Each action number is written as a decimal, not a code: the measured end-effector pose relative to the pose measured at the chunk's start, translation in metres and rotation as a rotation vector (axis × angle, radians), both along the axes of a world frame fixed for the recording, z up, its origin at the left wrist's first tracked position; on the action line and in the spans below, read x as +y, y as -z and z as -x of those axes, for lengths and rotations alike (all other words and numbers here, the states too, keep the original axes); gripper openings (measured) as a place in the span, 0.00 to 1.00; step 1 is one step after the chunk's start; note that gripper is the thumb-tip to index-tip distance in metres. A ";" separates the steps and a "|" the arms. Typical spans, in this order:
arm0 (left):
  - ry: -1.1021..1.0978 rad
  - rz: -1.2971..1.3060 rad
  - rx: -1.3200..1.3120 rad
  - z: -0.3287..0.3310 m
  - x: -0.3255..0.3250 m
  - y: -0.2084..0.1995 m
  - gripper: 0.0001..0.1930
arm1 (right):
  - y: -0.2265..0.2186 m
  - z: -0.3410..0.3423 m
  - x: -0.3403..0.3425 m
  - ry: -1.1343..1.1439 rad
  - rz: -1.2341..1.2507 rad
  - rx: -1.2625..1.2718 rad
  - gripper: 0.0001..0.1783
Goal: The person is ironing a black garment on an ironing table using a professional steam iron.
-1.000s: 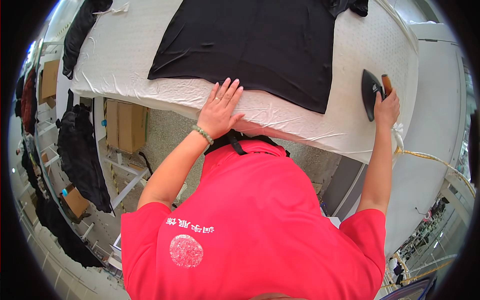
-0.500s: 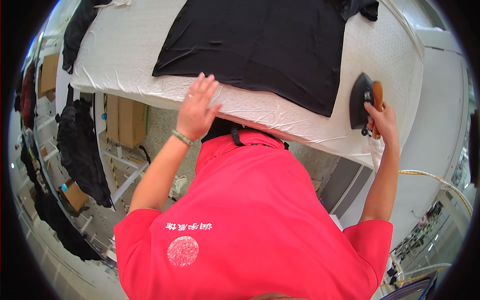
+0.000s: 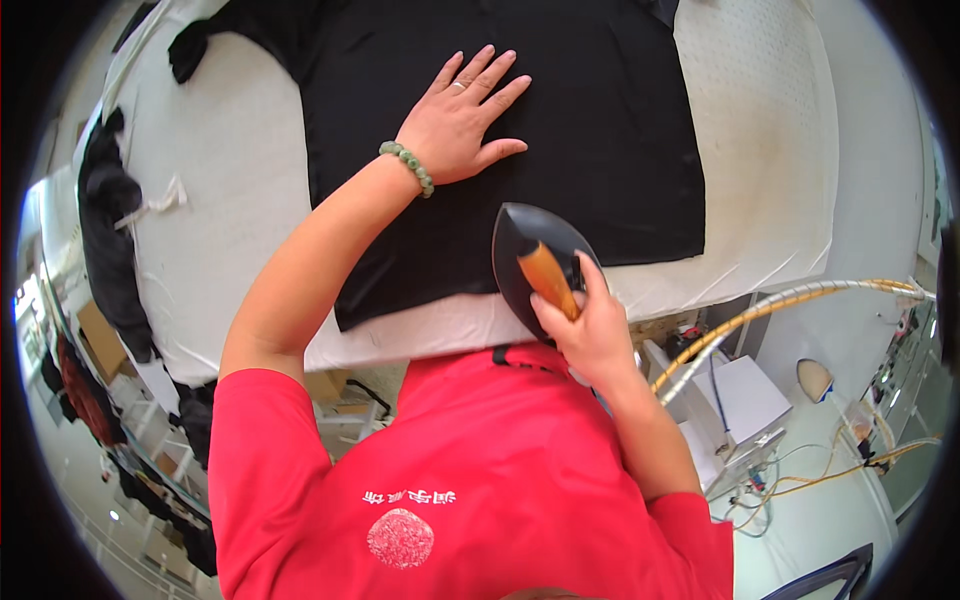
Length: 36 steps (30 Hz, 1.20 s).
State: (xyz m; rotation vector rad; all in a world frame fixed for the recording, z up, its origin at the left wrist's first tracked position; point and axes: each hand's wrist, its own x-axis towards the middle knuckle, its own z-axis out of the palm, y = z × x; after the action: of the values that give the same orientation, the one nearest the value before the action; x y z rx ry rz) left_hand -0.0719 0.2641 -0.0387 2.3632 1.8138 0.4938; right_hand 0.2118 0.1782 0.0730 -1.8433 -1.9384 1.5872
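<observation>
A black garment [image 3: 600, 130] lies spread over the white padded ironing table [image 3: 240, 120], a sleeve stretching toward the far left. My left hand [image 3: 462, 125] rests flat on the fabric with its fingers spread. In my right hand [image 3: 595, 325] is a dark iron [image 3: 515, 235], gripped by its orange-brown handle. The iron is at the garment's near edge, its pointed tip directed away from me. Its soleplate is out of sight, so I cannot tell whether it presses on the cloth.
Yellow and white hoses [image 3: 760, 305] run off to the right from near the iron. Black clothing [image 3: 110, 220] hangs along the table's left side. A white box-shaped unit [image 3: 740, 400] with cables stands below at the right.
My left hand has moved from the table's near edge onto the garment. My right hand has brought the iron leftward from the bare table to the garment's near edge.
</observation>
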 end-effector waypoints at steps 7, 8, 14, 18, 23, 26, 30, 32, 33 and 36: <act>0.143 -0.074 0.080 0.061 0.088 0.010 0.36 | -0.004 0.025 0.008 0.062 -0.044 -0.134 0.42; 0.163 -0.072 0.084 0.069 0.100 0.011 0.35 | -0.004 0.030 0.014 0.077 -0.037 -0.146 0.42; 0.256 -0.111 0.077 0.113 0.167 0.011 0.33 | -0.007 0.068 0.063 0.123 0.020 -0.124 0.41; 0.305 -0.145 0.123 0.134 0.196 0.003 0.33 | -0.006 0.101 0.107 0.057 -0.020 -0.107 0.39; 0.397 -0.182 0.102 0.159 0.223 -0.005 0.24 | -0.006 0.140 0.162 0.170 0.050 0.011 0.38; 0.375 -0.156 0.124 0.171 0.241 -0.002 0.23 | -0.011 0.157 0.193 0.205 0.105 0.042 0.37; 0.362 -0.065 -0.033 0.182 0.261 0.006 0.22 | -0.015 0.176 0.218 0.193 0.109 0.016 0.37; 0.365 -0.048 -0.047 0.184 0.265 0.011 0.23 | -0.016 0.182 0.228 0.181 0.101 -0.014 0.37; 0.367 -0.039 -0.054 0.185 0.267 0.013 0.23 | -0.017 0.185 0.234 0.144 0.100 -0.003 0.36; 0.364 0.005 -0.079 0.186 0.270 0.016 0.25 | -0.017 0.197 0.249 0.066 0.107 0.012 0.34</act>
State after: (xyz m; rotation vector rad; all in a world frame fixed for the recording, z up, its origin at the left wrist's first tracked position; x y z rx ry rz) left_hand -0.2575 0.5345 -0.0546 2.5487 1.3066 0.5230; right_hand 0.0145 0.4275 0.0903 -1.9099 -1.8012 1.7087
